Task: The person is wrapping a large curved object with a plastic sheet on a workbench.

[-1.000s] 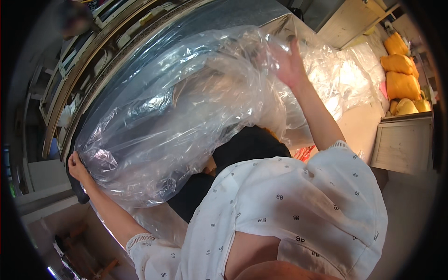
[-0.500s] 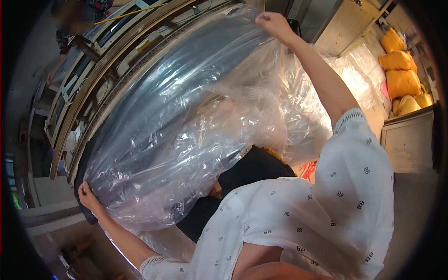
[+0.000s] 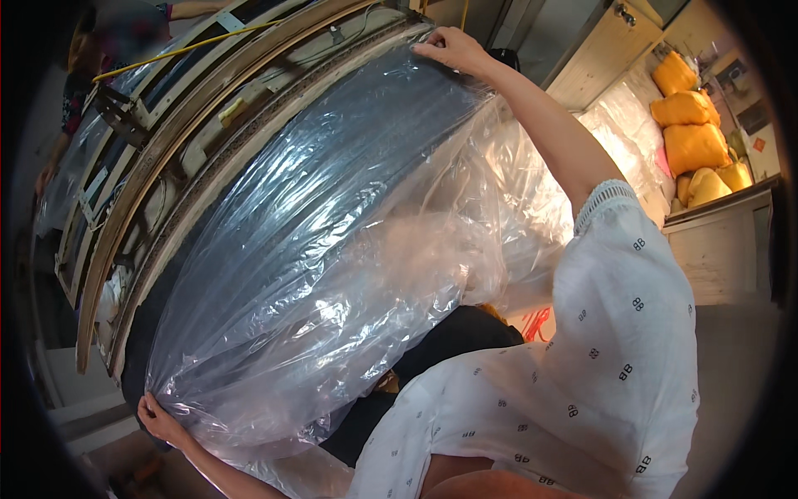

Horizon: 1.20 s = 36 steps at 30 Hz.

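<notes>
A wide sheet of clear plastic film (image 3: 307, 224) stretches between my hands, its surface creased and shiny. Pinched in my left hand (image 3: 160, 417) is its near left edge, beside the dark padded end of a long bench. At the far right my right hand (image 3: 453, 50) grips the film's other end, close to the bench's far end. My arms are spread wide. Under the film's far part lies a dark surface (image 3: 140, 337). Loose folds of film hang towards my lap, over my black trousers (image 3: 457, 337).
Beyond the film runs a long machine frame with wooden rails (image 3: 179, 162) and a yellow rod (image 3: 187, 51). Another person works on its far side. Orange bundles (image 3: 697, 148) are stacked at right, near more crumpled film (image 3: 619, 133) and a wooden cabinet (image 3: 611, 41).
The film is pulled flatter and tauter over the dark surface. In the picture, my left hand sits lower and my right hand a little further left; the whole view has shifted slightly.
</notes>
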Tool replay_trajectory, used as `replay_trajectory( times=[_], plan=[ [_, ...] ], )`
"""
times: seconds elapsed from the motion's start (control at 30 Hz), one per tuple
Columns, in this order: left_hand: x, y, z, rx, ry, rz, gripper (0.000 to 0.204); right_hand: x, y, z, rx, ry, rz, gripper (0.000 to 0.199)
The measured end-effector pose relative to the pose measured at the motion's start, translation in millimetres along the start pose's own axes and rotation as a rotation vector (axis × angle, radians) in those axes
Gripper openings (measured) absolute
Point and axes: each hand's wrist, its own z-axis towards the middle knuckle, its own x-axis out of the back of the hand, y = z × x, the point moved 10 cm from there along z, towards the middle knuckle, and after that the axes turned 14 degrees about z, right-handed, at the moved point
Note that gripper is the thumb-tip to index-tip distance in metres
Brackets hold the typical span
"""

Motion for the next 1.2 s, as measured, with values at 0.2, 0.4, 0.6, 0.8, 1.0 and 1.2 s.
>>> replay_trajectory(
  times=[0.2, 0.4, 0.6, 0.8, 1.0, 1.2],
  plan=[
    [3, 5, 0, 0.013, -0.009, -0.001, 0.033, -27, 0, 21, -0.03, -0.183, 0.253, 0.046],
    [1, -8, -1, 0.034, -0.017, -0.019, 0.033, -42, 4, 40, 0.022, -0.229, 0.323, 0.034],
    [58, -67, -6, 0.105, 0.113, 0.022, 0.033, -43, -41, -17, 0.126, -0.078, 0.173, 0.027],
    [143, -74, -31, 0.128, 0.152, 0.072, 0.033, -42, -71, -36, 0.238, -0.053, 0.19, 0.025],
    [189, -65, -68, 0.11, 0.232, 0.002, 0.028, -48, -77, -34, 0.304, 0.03, 0.143, 0.024],
    [191, -93, -123, 0.091, 0.138, -0.014, 0.022, -53, -79, -29, 0.289, 0.053, 0.133, 0.022]
  ],
)
